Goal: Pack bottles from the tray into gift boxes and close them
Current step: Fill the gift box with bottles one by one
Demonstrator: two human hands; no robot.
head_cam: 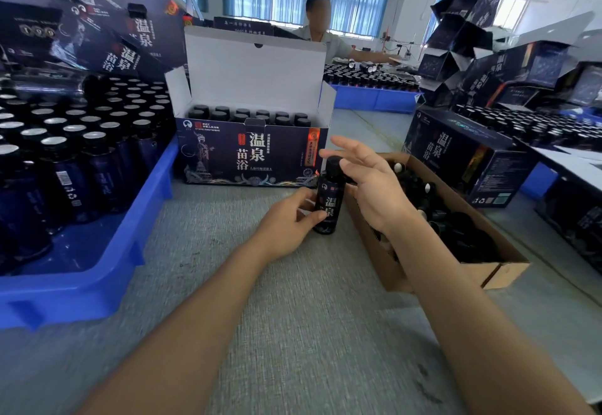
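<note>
Where the left hand (293, 215) curls thumb and fingers round its lower half, the bottle (329, 196) is close to upright, base at the grey table (309, 333), long axis vertical, cap up. Dark body, white characters, black cap. Right hand (368, 180) at the cap, fingers straight and spread, gripping nothing. Just behind: open gift box (250, 154), lid raised, capped bottles inside. Blue tray (97, 268) left; brown carton (488, 271) right.

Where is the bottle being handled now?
Head view, centre: the bottle is gripped by the left hand, under the right hand, in front of the open gift box, beside the cardboard box.
</note>
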